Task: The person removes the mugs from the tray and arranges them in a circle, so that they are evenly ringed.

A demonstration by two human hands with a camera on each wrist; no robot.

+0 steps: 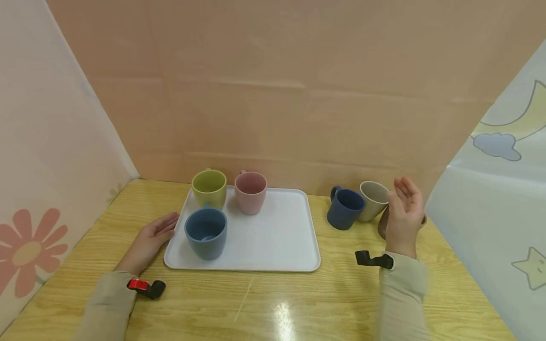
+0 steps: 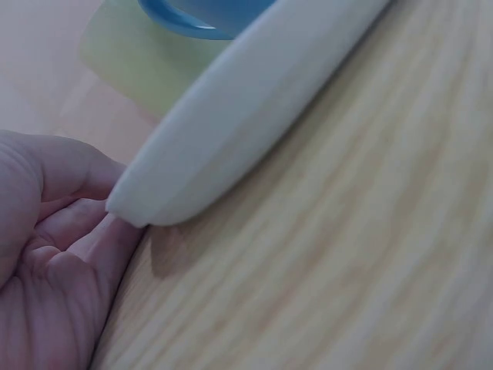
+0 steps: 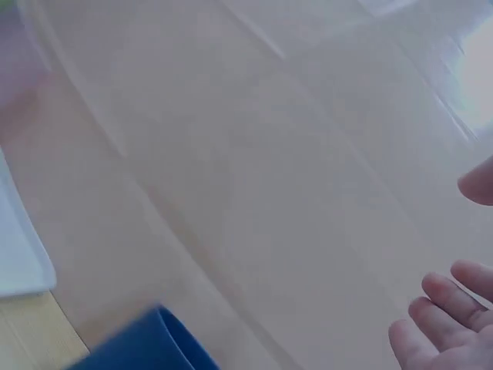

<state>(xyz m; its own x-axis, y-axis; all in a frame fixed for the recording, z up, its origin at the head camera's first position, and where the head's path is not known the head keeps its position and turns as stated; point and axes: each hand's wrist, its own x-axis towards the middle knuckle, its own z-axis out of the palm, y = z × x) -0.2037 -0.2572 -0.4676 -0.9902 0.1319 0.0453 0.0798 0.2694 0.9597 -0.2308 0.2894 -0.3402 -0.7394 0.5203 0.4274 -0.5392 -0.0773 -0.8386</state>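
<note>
My left hand [image 1: 151, 239] rests at the left edge of a white tray [image 1: 277, 237], fingers fairly straight; the left wrist view shows them touching the tray's rim [image 2: 177, 169]. On the tray stand a blue mug [image 1: 206, 244] in front, a yellow-green mug [image 1: 210, 193] behind it and a pink mug [image 1: 250, 199] beside that one. Over on the right, my right hand [image 1: 404, 220] is raised with loosely extended fingers, holding nothing. It partly hides a brown mug [image 1: 382, 226]. Close by stand a beige mug [image 1: 371, 210] and a dark blue mug [image 1: 344, 213].
The wooden table [image 1: 213, 298] ends at a peach-coloured backdrop [image 1: 277, 94]. A flower-printed sheet [image 1: 38, 142] borders the left side, and a sheet with a moon and star [image 1: 490, 213] borders the right.
</note>
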